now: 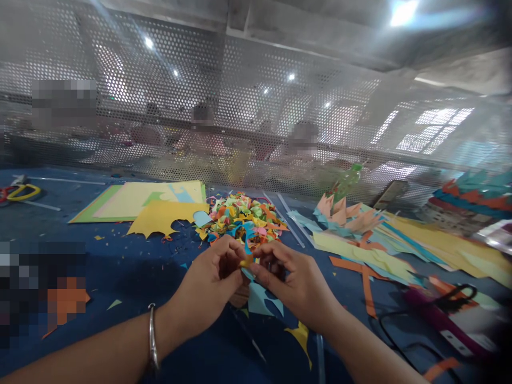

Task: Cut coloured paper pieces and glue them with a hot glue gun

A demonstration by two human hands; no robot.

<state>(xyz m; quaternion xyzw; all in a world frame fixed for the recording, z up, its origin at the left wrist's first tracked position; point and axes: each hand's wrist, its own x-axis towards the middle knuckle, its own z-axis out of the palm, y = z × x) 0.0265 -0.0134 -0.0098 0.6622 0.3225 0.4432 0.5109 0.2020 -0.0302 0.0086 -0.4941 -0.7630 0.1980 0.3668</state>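
Both of my hands meet over the blue table [132, 272], pinching one small yellow-orange paper piece [246, 261] between their fingertips. My left hand [210, 285], with a metal bangle on its wrist, holds the piece from the left. My right hand [294, 282] holds it from the right. Just beyond them lies a heap of small folded coloured paper pieces [242, 218]. A light blue paper cutout [262, 301] lies under my hands.
Yellow and green paper sheets [148, 202] lie at the back left, scissors [20, 192] at the far left. Cut paper strips and crown shapes [372, 240] spread to the right, with a glue gun and cable [436, 314] near the right edge. A perforated metal screen [256, 106] stands behind the table, with people beyond it.
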